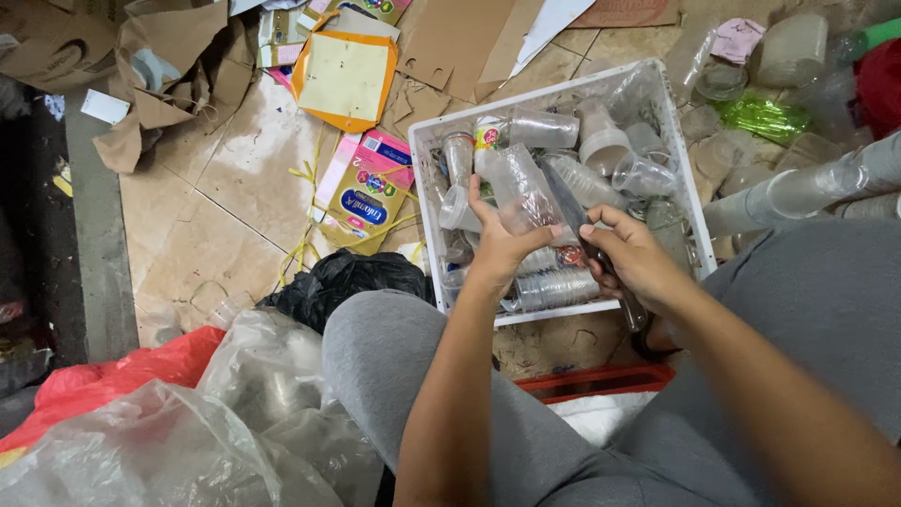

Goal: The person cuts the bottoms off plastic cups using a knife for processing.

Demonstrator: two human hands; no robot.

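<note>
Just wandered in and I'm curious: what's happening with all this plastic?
A seated person holds a clear plastic cup in the left hand, over a white crate full of clear cups and bottles. The right hand grips a dark blade-like tool against the cup. Flattened cardboard, plastic bags and more cups lie on the tiled floor around them.

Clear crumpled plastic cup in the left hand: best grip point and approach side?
Judging by its pose, grip the clear crumpled plastic cup around its lower body, coming from the left, roughly as the left hand does now. It stands tilted above the white plastic crate; the right hand, holding a dark blade-like tool, blocks the right side.
</note>
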